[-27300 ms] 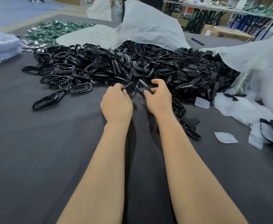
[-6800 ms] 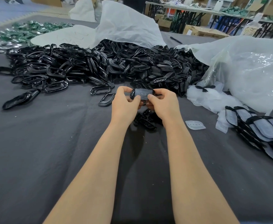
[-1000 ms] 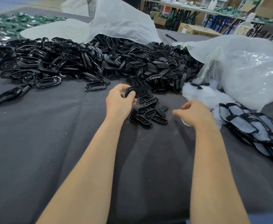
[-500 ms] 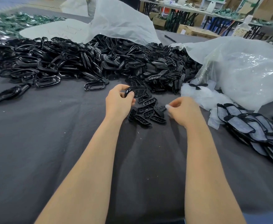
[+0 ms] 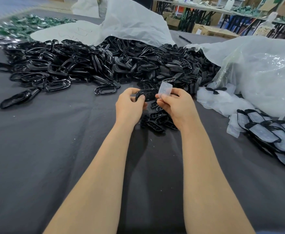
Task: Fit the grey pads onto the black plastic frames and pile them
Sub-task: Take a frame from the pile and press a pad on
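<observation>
Black frame gripped in left hand; right hand pinches grey pad beside it.

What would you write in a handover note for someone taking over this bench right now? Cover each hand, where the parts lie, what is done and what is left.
Left hand grips one black frame by its left end.
Right hand pinches a grey pad, held up at the frame's right end; it is not yet seated.
Loose frames lie heaped beyond the hands; the finished pile of padded frames is at the far right.
Done: that pile. Left: press this pad in, add the frame to the pile, then work through the heap.
</observation>
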Available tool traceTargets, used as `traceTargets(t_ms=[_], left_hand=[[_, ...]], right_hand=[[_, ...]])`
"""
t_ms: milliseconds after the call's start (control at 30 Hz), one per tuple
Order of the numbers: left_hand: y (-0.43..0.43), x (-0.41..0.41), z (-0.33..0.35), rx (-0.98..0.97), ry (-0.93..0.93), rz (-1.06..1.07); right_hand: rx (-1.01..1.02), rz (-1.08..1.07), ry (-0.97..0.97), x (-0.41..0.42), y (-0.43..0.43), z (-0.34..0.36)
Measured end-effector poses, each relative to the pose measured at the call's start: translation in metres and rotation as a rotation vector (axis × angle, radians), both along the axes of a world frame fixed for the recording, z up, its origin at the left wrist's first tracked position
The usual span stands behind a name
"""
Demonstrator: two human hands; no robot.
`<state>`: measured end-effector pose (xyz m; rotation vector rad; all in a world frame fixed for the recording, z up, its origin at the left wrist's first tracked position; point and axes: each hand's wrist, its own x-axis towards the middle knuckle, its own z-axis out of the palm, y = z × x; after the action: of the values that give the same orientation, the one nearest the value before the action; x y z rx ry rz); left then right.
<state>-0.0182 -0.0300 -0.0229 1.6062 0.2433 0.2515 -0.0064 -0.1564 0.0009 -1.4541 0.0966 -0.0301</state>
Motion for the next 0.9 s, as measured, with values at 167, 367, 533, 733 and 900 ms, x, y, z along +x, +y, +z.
traceTargets(t_ms=[167, 367, 533, 733, 900], left_hand=[[-0.0011, 0.0002, 0.0002, -0.027, 0.001, 0.011], [-0.0009, -0.0022, 0.0036, -0.064, -0.002, 0.021], [-0.0009, -0.0030, 0.0047, -0.062, 0.005, 0.013], [-0.0013, -0.0018, 0.0048, -0.046, 0.008, -0.006], [-0.0021, -0.0027, 0.0060, -0.042, 0.009, -0.027]], right_hand=[[-0.033, -0.006, -0.047, -0.0010, -0.0037, -0.0017], [-0.186, 0.022, -0.146, -0.0028, -0.0023, -0.0020], [-0.321, 0.030, -0.226, -0.0034, 0.0029, -0.0021], [-0.495, 0.033, -0.296, -0.0043, 0.0026, -0.0034], [-0.541, -0.005, -0.329, -0.0053, 0.0041, -0.0031]])
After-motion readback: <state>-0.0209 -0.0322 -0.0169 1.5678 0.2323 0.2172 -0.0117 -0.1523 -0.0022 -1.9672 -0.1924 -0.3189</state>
